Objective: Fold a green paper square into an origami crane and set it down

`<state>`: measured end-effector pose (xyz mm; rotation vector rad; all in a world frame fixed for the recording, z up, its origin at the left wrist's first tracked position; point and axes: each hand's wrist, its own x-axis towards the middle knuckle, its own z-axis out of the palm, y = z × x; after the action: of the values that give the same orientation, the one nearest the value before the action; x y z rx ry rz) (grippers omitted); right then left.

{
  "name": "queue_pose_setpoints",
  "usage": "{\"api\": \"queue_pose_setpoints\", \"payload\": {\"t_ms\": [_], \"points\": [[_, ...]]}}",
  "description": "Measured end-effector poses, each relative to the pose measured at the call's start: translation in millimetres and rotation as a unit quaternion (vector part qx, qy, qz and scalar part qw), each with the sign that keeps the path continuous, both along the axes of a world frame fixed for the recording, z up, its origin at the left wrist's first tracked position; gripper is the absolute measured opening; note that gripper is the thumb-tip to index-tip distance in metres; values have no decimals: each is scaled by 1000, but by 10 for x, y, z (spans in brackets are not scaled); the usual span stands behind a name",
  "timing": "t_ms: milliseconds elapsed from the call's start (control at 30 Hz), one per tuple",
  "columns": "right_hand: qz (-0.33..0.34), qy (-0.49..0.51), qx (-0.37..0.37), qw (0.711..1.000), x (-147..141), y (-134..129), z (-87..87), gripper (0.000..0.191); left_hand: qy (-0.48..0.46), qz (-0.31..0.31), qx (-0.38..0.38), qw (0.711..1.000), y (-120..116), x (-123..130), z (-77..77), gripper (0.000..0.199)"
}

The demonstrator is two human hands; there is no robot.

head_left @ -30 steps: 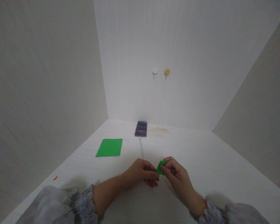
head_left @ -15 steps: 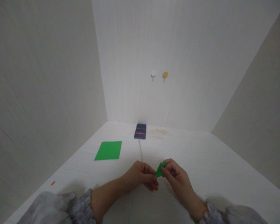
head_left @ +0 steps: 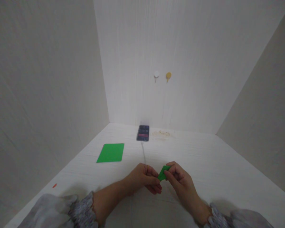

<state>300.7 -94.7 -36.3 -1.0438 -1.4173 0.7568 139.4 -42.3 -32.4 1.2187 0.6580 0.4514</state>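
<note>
Between my two hands is a small folded piece of green paper (head_left: pixel 163 174), held just above the white table. My left hand (head_left: pixel 146 178) pinches its lower left corner between thumb and fingers; a ring shows on one finger. At its upper right part, my right hand (head_left: pixel 179 177) grips the paper with the thumb pressed on its front. Fingers cover both ends of the folded paper. To the left lies a flat stack of green square paper (head_left: pixel 110 152) on the table.
A phone (head_left: pixel 143 133) with a blurred screen lies near the back wall, its white cable (head_left: pixel 143 152) running toward me beneath my left arm. A small orange-red scrap (head_left: pixel 54 185) lies at the left. White (head_left: pixel 156 74) and yellow (head_left: pixel 168 75) hooks are on the back wall.
</note>
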Motion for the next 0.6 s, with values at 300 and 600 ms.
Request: {"api": "queue_pose_setpoints", "payload": {"t_ms": [300,600], "points": [[6,-25,10,1000,7,21,-2,17,5,-14,-4,1000,-2,32,-25,23],[6,-45,3,999,-14,-2,25,18,20,-25,1,999,-16,59,23,22]]}}
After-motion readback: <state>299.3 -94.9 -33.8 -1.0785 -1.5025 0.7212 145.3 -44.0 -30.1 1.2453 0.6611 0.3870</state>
